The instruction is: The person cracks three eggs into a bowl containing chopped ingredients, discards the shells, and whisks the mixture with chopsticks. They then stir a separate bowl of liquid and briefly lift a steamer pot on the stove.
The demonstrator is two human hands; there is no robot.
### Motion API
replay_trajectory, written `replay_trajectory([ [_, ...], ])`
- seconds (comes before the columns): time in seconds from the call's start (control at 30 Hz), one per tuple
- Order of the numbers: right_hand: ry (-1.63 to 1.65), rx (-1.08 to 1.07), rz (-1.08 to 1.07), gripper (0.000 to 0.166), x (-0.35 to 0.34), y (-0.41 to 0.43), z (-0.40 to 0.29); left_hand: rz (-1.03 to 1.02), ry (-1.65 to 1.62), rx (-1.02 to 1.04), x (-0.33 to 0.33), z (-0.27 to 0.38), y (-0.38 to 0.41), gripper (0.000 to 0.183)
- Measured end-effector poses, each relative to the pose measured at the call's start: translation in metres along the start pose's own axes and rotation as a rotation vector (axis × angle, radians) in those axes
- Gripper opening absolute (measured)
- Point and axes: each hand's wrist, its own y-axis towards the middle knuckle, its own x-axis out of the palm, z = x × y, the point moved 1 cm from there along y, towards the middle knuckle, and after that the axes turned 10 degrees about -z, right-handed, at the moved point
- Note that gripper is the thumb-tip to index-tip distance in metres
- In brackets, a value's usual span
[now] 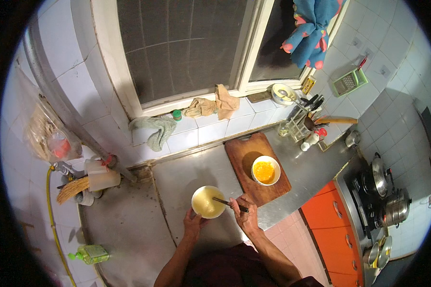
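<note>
My left hand (194,224) grips the near left side of a white bowl (209,214) that holds a pale yellow liquid. In my right hand (246,213) is a pair of dark chopsticks (221,201), slanting down with their tips in the liquid. Whether the bowl rests on the steel counter (186,172) or is held above it, I cannot tell. Beyond my right hand, a second white bowl (277,177) with a bright orange-yellow food (264,172) stands on a wooden cutting board (242,150).
Along the tiled sill lie a grey-green cloth (158,129), tan cloths (226,102) and a bowl with a spoon (283,98). A utensil rack (300,127) stands at the back right. Pots (397,208) sit on the stove at right. A green bottle (93,254) lies at left.
</note>
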Motion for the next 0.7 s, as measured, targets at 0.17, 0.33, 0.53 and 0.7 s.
replay_trajectory([
  [0.17, 0.090, 0.122, -0.141, 0.035, -0.003, 0.003, 0.001, -0.020, 0.005, -0.002, -0.004, 0.002, 0.000, 0.058],
  [0.33, 0.032, 0.177, -0.051, 0.044, 0.008, 0.005, 0.013, -0.025, 0.001, -0.002, -0.008, -0.006, 0.005, 0.059],
  [0.53, -0.102, 0.215, -0.100, 0.044, -0.004, 0.010, 0.006, -0.017, -0.048, 0.051, -0.011, -0.011, 0.008, 0.060],
  [0.7, -0.011, 0.060, -0.023, 0.040, 0.016, 0.019, 0.001, -0.036, -0.016, 0.010, -0.008, -0.005, 0.008, 0.060],
])
